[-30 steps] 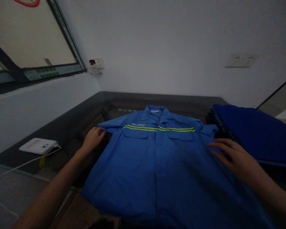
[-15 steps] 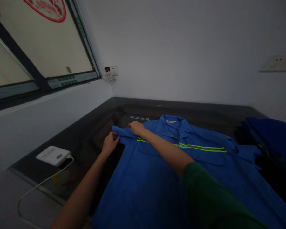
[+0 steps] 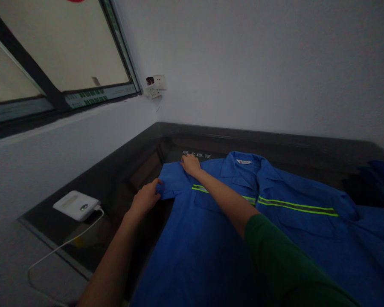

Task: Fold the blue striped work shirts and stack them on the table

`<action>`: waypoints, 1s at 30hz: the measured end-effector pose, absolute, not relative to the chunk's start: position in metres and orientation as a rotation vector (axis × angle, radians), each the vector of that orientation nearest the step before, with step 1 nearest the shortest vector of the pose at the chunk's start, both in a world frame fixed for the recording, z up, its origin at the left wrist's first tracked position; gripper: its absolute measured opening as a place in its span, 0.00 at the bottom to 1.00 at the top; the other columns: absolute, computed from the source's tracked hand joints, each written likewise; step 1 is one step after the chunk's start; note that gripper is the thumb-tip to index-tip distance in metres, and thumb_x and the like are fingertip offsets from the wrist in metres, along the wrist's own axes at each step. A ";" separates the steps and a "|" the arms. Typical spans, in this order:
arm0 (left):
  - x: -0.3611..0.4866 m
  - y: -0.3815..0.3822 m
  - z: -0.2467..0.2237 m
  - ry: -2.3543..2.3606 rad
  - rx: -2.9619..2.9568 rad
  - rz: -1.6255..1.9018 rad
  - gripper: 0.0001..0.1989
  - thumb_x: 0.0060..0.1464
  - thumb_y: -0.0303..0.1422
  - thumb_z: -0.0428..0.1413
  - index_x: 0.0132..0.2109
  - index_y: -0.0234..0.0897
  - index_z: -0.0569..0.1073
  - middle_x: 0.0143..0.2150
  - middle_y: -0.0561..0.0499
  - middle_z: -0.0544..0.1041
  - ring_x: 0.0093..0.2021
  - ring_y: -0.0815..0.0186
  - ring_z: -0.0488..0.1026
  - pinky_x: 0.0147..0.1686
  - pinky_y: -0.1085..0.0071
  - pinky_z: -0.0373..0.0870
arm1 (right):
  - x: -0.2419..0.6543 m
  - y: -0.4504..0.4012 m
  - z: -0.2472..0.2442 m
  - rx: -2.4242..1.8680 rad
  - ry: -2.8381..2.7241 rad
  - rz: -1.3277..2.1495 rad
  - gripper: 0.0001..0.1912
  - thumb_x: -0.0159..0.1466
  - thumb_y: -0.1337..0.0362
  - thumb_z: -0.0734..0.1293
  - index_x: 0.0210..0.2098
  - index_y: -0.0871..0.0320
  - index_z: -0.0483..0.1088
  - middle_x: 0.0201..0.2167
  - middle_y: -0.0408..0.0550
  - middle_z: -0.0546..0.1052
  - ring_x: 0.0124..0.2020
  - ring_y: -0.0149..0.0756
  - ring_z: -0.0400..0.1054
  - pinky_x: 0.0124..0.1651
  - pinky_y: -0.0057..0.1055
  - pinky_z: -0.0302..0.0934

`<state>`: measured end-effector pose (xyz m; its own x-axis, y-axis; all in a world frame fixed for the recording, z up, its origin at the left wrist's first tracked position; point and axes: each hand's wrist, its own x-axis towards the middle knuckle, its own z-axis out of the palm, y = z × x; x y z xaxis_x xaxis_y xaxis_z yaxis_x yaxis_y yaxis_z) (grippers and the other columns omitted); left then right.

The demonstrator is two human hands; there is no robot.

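Note:
A blue short-sleeved work shirt (image 3: 205,238) with yellow-green reflective strips lies front side up, its collar toward the wall. My left hand (image 3: 146,196) is closed on the hem of the sleeve at the left, thumb and fingers pinching the cloth. Farther in, my right hand (image 3: 191,165) rests at the top of that same sleeve near the shoulder, its curled fingers gripping the upper edge. Between the two hands the sleeve lies spread fairly flat. The shirt's lower part runs out of view beneath my right arm.
The shirt lies on a dark glossy tabletop (image 3: 115,170) with a raised back edge. A white box-like device (image 3: 75,205) with a cable sits at the left. Dark blue folded clothes (image 3: 380,181) are at the right. Wall sockets (image 3: 155,87) are in the corner beside a window.
The sleeve at the left was bunched and folded between my hands; now it is spread flatter. My left hand has drawn lower on the hem. The view has shifted slightly left.

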<state>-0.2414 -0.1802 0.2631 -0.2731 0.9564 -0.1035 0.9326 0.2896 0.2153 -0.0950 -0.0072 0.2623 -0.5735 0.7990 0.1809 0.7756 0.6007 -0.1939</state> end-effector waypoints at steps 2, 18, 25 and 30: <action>-0.240 -0.186 0.269 2.372 1.745 0.032 0.19 0.52 0.30 0.51 0.52 0.44 0.67 0.44 0.46 0.75 0.42 0.57 0.74 0.37 0.66 0.68 | -0.089 -0.009 0.265 -1.248 -2.566 0.125 0.17 0.68 0.59 0.60 0.53 0.58 0.66 0.54 0.56 0.68 0.56 0.45 0.59 0.53 0.42 0.58; -0.201 -0.168 0.239 1.916 2.251 0.223 0.26 0.63 0.45 0.42 0.63 0.38 0.63 0.67 0.41 0.59 0.68 0.52 0.50 0.63 0.51 0.51 | 0.005 -0.027 0.248 -1.362 -2.677 0.196 0.27 0.68 0.48 0.55 0.63 0.48 0.58 0.66 0.55 0.55 0.66 0.54 0.47 0.61 0.62 0.43; -0.196 -0.182 0.259 2.134 2.122 0.172 0.25 0.63 0.48 0.41 0.57 0.41 0.71 0.60 0.43 0.69 0.59 0.52 0.67 0.56 0.56 0.64 | -0.011 -0.038 0.244 -1.364 -2.562 0.098 0.25 0.70 0.51 0.52 0.62 0.52 0.60 0.67 0.54 0.54 0.67 0.52 0.42 0.63 0.64 0.35; -0.215 -0.164 0.247 2.291 2.158 0.520 0.24 0.65 0.40 0.37 0.50 0.37 0.75 0.52 0.44 0.76 0.53 0.58 0.72 0.55 0.61 0.65 | -0.028 -0.051 0.241 -1.149 -2.630 0.052 0.22 0.70 0.55 0.53 0.58 0.55 0.65 0.61 0.54 0.64 0.61 0.45 0.56 0.62 0.49 0.49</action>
